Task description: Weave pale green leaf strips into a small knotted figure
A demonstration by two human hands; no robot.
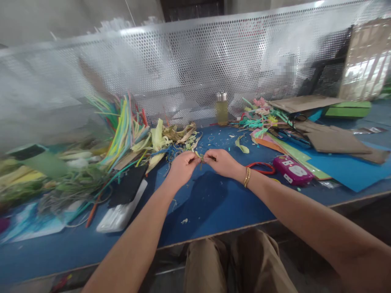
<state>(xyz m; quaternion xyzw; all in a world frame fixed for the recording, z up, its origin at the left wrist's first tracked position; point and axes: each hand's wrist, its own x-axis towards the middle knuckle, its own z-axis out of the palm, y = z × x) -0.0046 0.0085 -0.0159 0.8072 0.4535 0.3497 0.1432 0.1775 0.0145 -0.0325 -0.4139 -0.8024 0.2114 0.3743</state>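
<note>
My left hand [182, 166] and my right hand [224, 162] meet over the middle of the blue table. Both are closed in a pinch, fingertips almost touching, on a small yellow-green leafy strip [200, 158] whose exact kind is too small to tell. Most of the strip is hidden by the fingers. A gold bracelet [247, 177] circles my right wrist. Just beyond my left hand lies a heap of pale dry husks [159, 138] with tangled blue cord [172, 154]. A single pale green leaf piece [242, 145] rests beyond my right hand.
Colourful pipe cleaners [124, 126] and greenery [79, 185] crowd the left. Nearer are a black phone-like slab [130, 185] and a white packet [122, 211]. Right stand a purple case [293, 170], red-handled scissors [259, 167] and cardboard [336, 138]. A jar [222, 110] stands before a perforated metal panel [195, 61].
</note>
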